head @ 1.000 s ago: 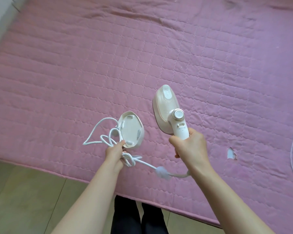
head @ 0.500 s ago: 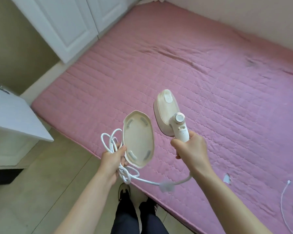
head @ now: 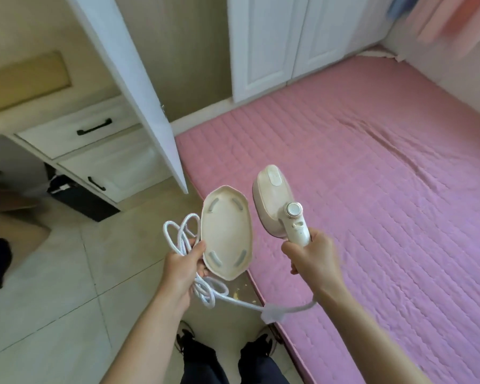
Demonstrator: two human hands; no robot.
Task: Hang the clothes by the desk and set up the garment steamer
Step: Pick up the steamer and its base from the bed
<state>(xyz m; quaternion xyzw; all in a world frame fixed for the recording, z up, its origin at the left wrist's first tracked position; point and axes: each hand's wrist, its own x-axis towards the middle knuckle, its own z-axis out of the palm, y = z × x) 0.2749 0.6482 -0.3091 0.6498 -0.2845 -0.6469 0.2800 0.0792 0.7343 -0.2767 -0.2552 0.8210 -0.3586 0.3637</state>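
Observation:
My right hand (head: 312, 259) grips the white handle of the cream garment steamer (head: 277, 207), held upright over the bed's edge with its round dial facing me. My left hand (head: 182, 270) holds the cream steamer base (head: 227, 231), underside towards me, together with loops of the white power cord (head: 186, 234). The cord runs below both hands from the left one to the steamer handle. Pink and blue clothes (head: 441, 15) hang at the top right corner.
A pink quilted bed (head: 372, 189) fills the right side. An open white wardrobe door (head: 139, 87) juts out at centre left. A white desk with black-handled drawers (head: 89, 151) stands at left over a dark bin (head: 81, 198). The floor is pale tile (head: 67, 300).
The view has swung left from the bed towards the wardrobe and desk. Both hands still hold the steamer, base and cord, now carried over the bed's edge and floor.

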